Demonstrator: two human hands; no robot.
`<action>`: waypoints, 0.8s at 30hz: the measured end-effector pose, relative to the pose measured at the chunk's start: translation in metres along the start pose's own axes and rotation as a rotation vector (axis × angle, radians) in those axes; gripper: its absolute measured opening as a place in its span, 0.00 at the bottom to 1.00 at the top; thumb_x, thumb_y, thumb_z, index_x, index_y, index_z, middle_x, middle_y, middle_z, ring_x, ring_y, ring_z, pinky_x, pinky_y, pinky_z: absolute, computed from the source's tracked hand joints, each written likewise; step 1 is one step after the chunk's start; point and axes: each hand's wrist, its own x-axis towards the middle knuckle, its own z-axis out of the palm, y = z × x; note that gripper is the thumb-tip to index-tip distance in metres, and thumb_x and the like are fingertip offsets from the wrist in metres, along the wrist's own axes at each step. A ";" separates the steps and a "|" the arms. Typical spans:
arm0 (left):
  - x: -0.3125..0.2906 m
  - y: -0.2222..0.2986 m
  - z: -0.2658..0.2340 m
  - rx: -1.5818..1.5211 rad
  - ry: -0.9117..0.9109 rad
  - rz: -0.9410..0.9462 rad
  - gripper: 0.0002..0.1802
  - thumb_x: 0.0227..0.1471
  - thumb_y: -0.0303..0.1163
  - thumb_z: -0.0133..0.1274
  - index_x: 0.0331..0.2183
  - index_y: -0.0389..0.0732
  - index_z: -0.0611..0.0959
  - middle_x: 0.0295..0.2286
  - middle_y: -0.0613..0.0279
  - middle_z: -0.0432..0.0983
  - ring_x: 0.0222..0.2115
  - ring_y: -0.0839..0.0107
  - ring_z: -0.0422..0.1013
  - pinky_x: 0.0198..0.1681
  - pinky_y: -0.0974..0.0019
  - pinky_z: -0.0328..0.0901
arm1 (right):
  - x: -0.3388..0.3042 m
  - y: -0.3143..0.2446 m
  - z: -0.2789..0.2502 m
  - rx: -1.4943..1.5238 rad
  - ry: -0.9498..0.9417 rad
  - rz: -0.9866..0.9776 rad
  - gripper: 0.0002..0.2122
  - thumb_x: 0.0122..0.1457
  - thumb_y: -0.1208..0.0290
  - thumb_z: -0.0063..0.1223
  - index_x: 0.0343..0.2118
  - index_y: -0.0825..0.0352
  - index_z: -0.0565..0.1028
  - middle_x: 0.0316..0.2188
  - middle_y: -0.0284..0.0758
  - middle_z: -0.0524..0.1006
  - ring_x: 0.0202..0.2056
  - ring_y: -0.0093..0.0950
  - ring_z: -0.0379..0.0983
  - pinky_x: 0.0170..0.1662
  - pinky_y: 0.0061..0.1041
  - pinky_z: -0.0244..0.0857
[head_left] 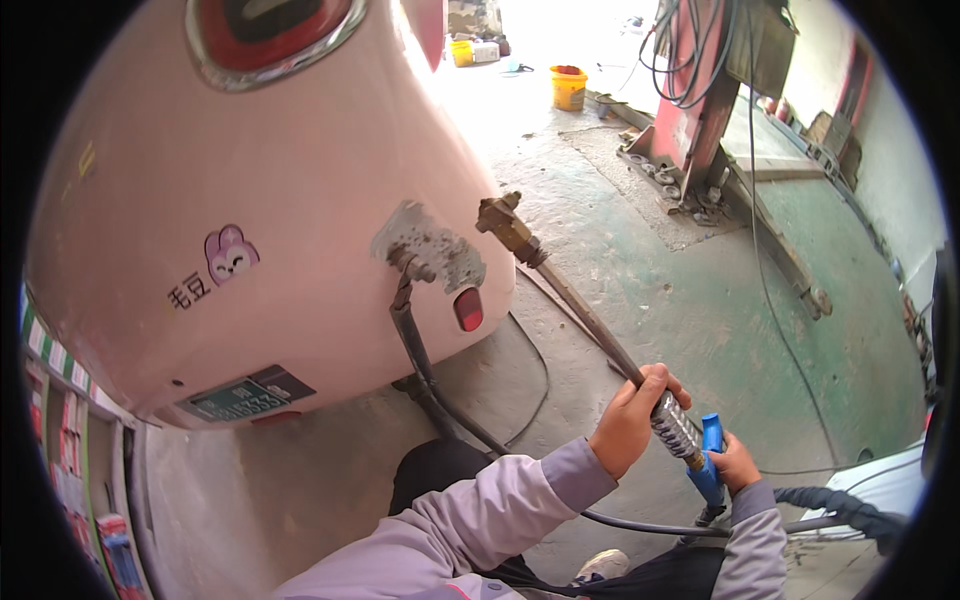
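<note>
Head view shows 1 tool (590, 315) slanting above the floor (640, 280), its 1 brass end (509, 226) up beside 1 pink car (300, 160); of 2 hands, the left hand (630, 420) has its fingers wrapped round the tool by 1 coil (673, 425), and the right hand (738, 464) has its fingers clamped on 1 blue handle (707, 482). On the car are 1 grey patch (448, 255), where 1 cable (408, 330) ends, 1 rabbit sticker (231, 258) and 1 plate (245, 398).
</note>
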 end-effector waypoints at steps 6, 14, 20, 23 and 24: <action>0.007 0.005 0.000 0.026 -0.077 -0.016 0.22 0.68 0.47 0.34 0.45 0.40 0.74 0.40 0.63 0.75 0.41 0.78 0.66 0.48 0.70 0.60 | -0.011 -0.014 -0.007 0.294 0.241 -0.088 0.19 0.48 0.65 0.64 0.39 0.68 0.69 0.30 0.31 0.71 0.30 0.21 0.68 0.35 0.23 0.65; 0.002 0.004 0.008 0.031 -0.179 -0.007 0.21 0.68 0.47 0.34 0.44 0.40 0.72 0.39 0.63 0.73 0.40 0.77 0.64 0.48 0.70 0.59 | -0.009 0.000 -0.022 0.272 0.388 -0.204 0.20 0.50 0.64 0.61 0.43 0.69 0.69 0.33 0.30 0.69 0.32 0.21 0.65 0.39 0.22 0.61; 0.004 0.004 0.004 -0.038 -0.171 -0.073 0.21 0.67 0.48 0.36 0.43 0.39 0.72 0.38 0.62 0.72 0.39 0.77 0.64 0.47 0.70 0.60 | -0.017 -0.002 -0.031 0.200 0.514 -0.313 0.22 0.51 0.66 0.60 0.47 0.71 0.67 0.34 0.31 0.68 0.33 0.22 0.65 0.40 0.23 0.61; 0.005 0.000 0.006 -0.076 -0.182 -0.081 0.22 0.66 0.49 0.39 0.40 0.37 0.71 0.36 0.60 0.71 0.39 0.76 0.65 0.46 0.70 0.62 | -0.021 -0.002 -0.039 0.188 0.576 -0.320 0.26 0.51 0.66 0.60 0.51 0.72 0.66 0.35 0.32 0.68 0.34 0.23 0.64 0.41 0.23 0.61; 0.006 -0.002 0.007 -0.108 -0.184 -0.086 0.22 0.66 0.49 0.39 0.41 0.37 0.71 0.36 0.60 0.71 0.39 0.76 0.65 0.47 0.70 0.62 | -0.023 -0.001 -0.042 0.189 0.584 -0.364 0.26 0.51 0.66 0.60 0.51 0.72 0.66 0.35 0.32 0.68 0.34 0.23 0.64 0.42 0.23 0.61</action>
